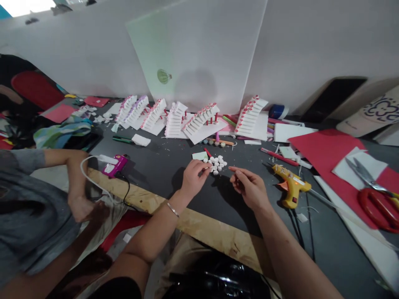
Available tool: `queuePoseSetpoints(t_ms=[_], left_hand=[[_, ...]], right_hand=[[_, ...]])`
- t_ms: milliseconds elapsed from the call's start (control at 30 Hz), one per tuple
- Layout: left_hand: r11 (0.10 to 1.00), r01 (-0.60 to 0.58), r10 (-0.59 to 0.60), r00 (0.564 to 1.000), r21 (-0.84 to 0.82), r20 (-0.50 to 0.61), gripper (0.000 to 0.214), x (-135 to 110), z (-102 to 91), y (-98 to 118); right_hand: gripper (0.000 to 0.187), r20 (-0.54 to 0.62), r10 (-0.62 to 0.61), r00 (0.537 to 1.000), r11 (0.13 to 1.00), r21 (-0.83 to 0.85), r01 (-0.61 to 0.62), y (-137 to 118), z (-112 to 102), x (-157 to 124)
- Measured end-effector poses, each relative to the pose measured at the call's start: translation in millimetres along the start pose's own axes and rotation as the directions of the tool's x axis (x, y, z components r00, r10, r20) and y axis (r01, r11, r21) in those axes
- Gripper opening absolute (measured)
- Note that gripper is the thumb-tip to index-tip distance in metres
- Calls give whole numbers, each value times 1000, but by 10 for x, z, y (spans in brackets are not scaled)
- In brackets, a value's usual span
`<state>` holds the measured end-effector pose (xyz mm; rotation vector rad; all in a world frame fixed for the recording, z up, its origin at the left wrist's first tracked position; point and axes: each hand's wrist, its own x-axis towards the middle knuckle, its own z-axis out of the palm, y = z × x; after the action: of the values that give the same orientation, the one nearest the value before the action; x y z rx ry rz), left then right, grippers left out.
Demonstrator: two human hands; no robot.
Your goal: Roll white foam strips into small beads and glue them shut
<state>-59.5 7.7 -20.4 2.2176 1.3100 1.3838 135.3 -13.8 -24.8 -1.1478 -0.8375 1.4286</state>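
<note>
My left hand [195, 175] is closed in a pinch on a small white piece [208, 167], over the left edge of a pile of round white pieces [220, 162]. Just right of that pile hovers my right hand [249, 187], its index finger reaching out and the other fingers loosely bent. I see nothing held in it. Behind the pile lie a small white-and-green block [200, 155] and a red stick [207, 152]. A yellow glue gun [291, 187] rests on the dark table [168, 160] to the right of my right hand.
Several small white stair models [202, 120] with red or purple tips line the back. Red-handled scissors [375, 199] lie on red paper [324, 145] at right, near a cup [370, 110]. Another person's arm [76, 182] is at left, by a pink charger box [114, 166] with cables.
</note>
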Motion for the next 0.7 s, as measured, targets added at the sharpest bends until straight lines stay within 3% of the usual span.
queuePoseSetpoints(t_ms=[133,267,567,700], left_hand=[[992,-123,122,992,31,22,20,-11,77,62],[989,-146,144,988,34,53,18,-14,89,52],[979,-181,181,983,96,8,11,-3,32,48],[989,-118,120,993,86,-19,14,-3,24,29]], right_hand=[[45,86,119,989,992,31,-122,-9,40,-31],[46,132,159,978,987,16,-163,21,51,-46],[56,271,135,953,989,-100,-112,21,114,-104],[68,359,119,926,986,-150,-69,14,186,-153]])
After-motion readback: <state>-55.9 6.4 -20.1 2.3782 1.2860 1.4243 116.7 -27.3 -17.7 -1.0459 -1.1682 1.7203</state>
